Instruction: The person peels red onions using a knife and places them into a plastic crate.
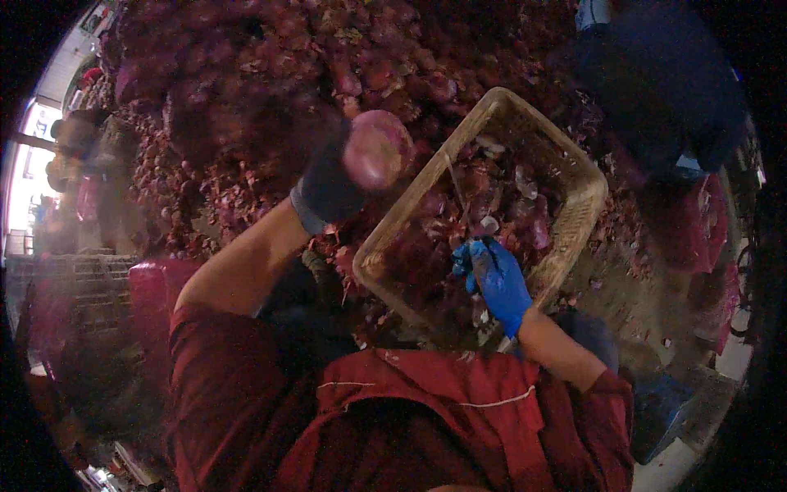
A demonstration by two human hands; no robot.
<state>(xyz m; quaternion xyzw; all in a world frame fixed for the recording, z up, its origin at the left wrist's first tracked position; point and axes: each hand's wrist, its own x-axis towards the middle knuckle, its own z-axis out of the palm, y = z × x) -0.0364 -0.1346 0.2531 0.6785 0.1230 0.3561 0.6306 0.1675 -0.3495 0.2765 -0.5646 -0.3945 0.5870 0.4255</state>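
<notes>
A large red onion (378, 149) is held in my left hand (332, 175), which wears a dark glove with a grey cuff. It is raised above the onion heap, just left of a dirty plastic crate (590, 190). My right hand (495, 280), in a blue glove, is over the near part of the crate with its fingers curled. A thin blade, seemingly of a knife (458, 184), reaches up from those fingers toward the crate's left rim; blur hides its detail. Inside the crate lie red onions (540, 224) and loose skins.
A big heap of red onions (276, 55) and dry skins spreads beyond the crate. Someone in dark blue clothing (664, 80) is close by at the upper right. Pink sacks (163, 289) stand at left, another pink sack (701, 227) at right. Stacked crates (92, 289) are farther left.
</notes>
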